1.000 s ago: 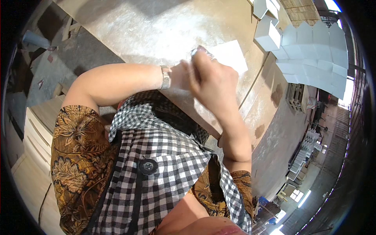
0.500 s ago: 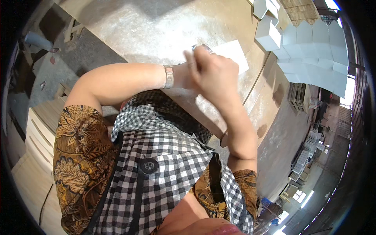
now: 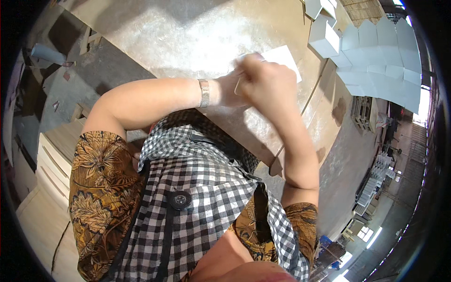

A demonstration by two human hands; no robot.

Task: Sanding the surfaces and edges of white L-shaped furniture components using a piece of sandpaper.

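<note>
The right hand (image 3: 276,87), fingers curled, crosses above the left hand (image 3: 231,90) at its nine o'clock; blur and overlap mean I cannot tell whether either pinches anything. A white sheet (image 3: 285,57) shows just beyond, at one o'clock; white boxes (image 3: 323,38) stand farther, toward two.

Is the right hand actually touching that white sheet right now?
Cannot tell: in the head view the right hand overlaps the white sheet, but the hand itself and the motion blur hide any contact or gap.

White sheet (image 3: 287,56); brown floral sleeves (image 3: 101,202)
</note>
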